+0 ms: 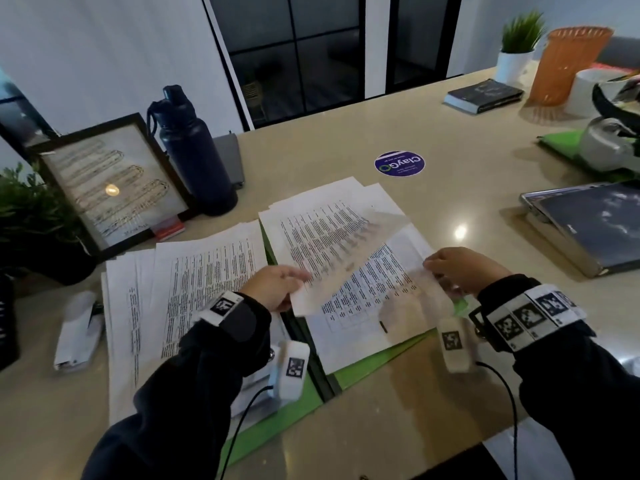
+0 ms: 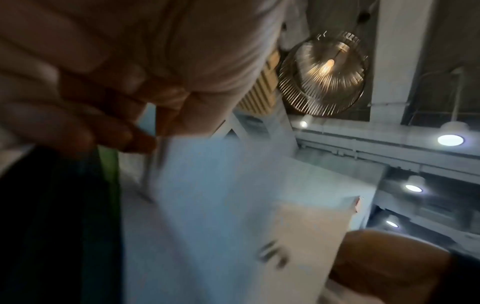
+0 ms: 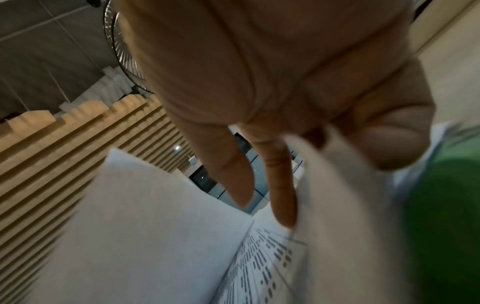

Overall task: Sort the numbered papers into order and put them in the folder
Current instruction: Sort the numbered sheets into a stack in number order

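An open green folder [image 1: 381,362] lies on the table with printed papers on both halves: a spread pile on the left [image 1: 194,278] and a stack on the right [image 1: 367,306]. Above the right stack a printed sheet [image 1: 329,244] is lifted and blurred. My left hand [image 1: 277,289] pinches its near left corner, and my right hand [image 1: 460,268] pinches its right edge. In the left wrist view, curled fingers [image 2: 91,102] hold the pale sheet [image 2: 221,205]. In the right wrist view, thumb and fingers [image 3: 389,139] pinch the curving sheet [image 3: 155,226] beside the green folder [image 3: 446,205].
A dark bottle [image 1: 194,154], a framed picture [image 1: 110,185] and a plant [image 1: 27,209] stand at the left. A folded white item [image 1: 78,330] lies near the left pile. To the right are a laptop [image 1: 588,223], a book [image 1: 485,95] and an orange basket [image 1: 568,64].
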Demonstrator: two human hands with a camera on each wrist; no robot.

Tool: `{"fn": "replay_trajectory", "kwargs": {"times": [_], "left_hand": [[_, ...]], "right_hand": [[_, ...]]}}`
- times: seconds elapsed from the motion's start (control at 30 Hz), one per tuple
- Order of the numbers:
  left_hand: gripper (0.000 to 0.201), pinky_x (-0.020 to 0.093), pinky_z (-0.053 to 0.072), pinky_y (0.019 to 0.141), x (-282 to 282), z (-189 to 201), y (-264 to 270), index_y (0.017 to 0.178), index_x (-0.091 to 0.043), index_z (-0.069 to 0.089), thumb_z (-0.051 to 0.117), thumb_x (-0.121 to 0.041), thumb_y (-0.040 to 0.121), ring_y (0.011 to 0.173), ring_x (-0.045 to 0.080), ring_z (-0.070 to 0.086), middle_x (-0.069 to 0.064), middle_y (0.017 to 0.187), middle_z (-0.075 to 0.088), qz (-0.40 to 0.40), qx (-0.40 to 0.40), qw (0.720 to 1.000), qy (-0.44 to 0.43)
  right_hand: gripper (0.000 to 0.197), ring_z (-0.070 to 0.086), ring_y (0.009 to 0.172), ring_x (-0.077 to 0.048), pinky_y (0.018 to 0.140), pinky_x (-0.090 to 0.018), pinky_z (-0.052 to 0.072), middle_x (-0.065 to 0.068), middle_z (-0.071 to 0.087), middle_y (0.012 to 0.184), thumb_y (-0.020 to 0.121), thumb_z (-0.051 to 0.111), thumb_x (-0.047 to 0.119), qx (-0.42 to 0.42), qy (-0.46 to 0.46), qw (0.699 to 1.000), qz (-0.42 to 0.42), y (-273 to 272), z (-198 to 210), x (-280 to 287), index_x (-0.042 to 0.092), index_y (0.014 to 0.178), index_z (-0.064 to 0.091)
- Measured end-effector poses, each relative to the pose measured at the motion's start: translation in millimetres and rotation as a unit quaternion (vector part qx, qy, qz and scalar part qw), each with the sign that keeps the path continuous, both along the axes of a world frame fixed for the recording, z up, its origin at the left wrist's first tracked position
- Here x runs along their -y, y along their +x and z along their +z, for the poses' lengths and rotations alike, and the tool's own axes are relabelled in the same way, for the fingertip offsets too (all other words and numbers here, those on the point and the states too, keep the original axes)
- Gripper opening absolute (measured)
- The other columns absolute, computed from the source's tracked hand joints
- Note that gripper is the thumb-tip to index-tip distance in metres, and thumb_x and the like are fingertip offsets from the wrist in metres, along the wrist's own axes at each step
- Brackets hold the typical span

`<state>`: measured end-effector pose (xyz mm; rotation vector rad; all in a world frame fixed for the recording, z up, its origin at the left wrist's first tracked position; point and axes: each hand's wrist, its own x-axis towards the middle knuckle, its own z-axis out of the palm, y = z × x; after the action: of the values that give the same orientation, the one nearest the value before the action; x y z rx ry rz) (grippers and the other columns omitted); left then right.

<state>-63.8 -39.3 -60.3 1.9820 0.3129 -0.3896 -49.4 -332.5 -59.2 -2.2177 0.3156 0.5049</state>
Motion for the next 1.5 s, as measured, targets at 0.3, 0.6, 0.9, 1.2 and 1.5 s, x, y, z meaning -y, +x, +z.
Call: {"fn": "replay_trajectory", "kwargs": {"times": [0.3,0.6,0.9,1.2,1.5], "left_hand": [[0.043,0.053,0.008,0.115,33.0,13.7,-7.8,0.124,-0.028,0.055,0.056,-0.049,0.086,0.145,0.030,-0.009,0.009,0.158,-0.005,-0.217,0.065,0.885,0.407],[0.055,0.021,0.037,0.084,72.9,15.5,-21.7,0.137,-0.015,0.037,0.052,-0.042,0.092,0.110,0.015,0.051,0.001,0.127,0.054,-0.337,0.165,0.910,0.177],[0.036,0.026,0.039,0.083,54.4,4.4,-8.1,0.129,-0.009,0.047,0.033,-0.005,0.096,0.108,0.028,0.055,0.013,0.122,0.059,-0.144,0.200,0.956,0.157],[0.060,0.023,0.038,0.087,65.4,-0.2,-6.6,0.138,-0.021,0.034,0.034,0.006,0.084,0.108,0.022,0.052,0.007,0.131,0.052,-0.138,0.135,0.977,0.092],[0.091,0.023,0.036,0.052,65.6,2.3,-11.4,0.141,-0.041,-0.024,0.037,0.000,0.087,0.055,0.015,0.045,0.005,0.102,0.054,-0.121,0.125,0.976,0.134]], "right_hand": [[0.019,0.051,0.050,-0.013,0.040,-0.019,0.045,-0.006,0.058,0.074,0.089,0.051,0.001,0.031,0.171,0.985,-0.009,-3.2,9.5,-20.5,0.010,0.082,0.066],[0.023,0.067,0.067,-0.020,0.060,-0.028,0.055,-0.009,0.068,0.082,0.097,0.045,0.014,0.028,0.463,0.880,-0.104,5.9,19.9,-45.9,0.012,0.118,0.053],[0.053,0.051,0.115,-0.027,0.095,-0.038,0.043,-0.014,0.049,0.133,0.091,0.053,0.019,0.110,0.116,0.985,-0.069,6.2,-10.7,-30.5,0.021,0.141,0.036],[0.049,0.047,0.063,-0.019,0.054,-0.026,0.036,-0.007,0.054,0.085,0.090,0.055,0.015,0.023,-0.037,0.996,-0.079,10.7,-3.6,10.5,0.009,0.136,0.039],[0.014,0.053,0.055,-0.020,0.043,-0.023,0.038,-0.003,0.052,0.071,0.088,0.047,0.007,0.070,-0.128,0.989,0.002,3.6,8.9,-2.9,0.007,0.102,0.051]]}}
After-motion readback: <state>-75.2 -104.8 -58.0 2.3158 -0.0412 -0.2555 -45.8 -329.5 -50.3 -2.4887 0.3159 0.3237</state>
